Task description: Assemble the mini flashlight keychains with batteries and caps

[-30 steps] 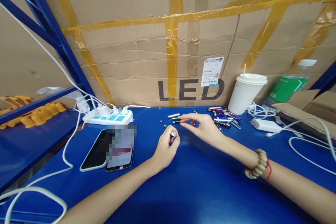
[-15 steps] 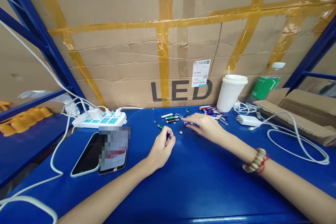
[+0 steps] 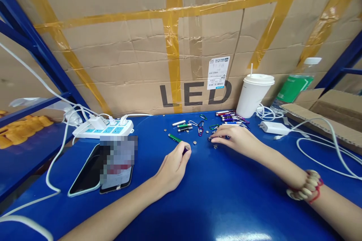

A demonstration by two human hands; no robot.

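Note:
My left hand is closed around a small dark purple tube, its silvery end pointing up by the thumb. A green mini flashlight lies on the table just beyond those fingers. My right hand reaches down with its fingertips together over small metal parts; what they pinch, if anything, is too small to make out. Between the hands sits a button cell. Farther back are green and black mini flashlights, a silver one and several carabiner clips.
Beyond my right hand is a pile of coloured mini flashlights, beside a white cup with a straw. A bottle, a charger and an open carton stand right. Left are two phones and a power strip.
My right hand has moved right and down, from the carabiner clips to the small metal parts. My left hand keeps its hold on the purple tube. The view has shifted slightly.

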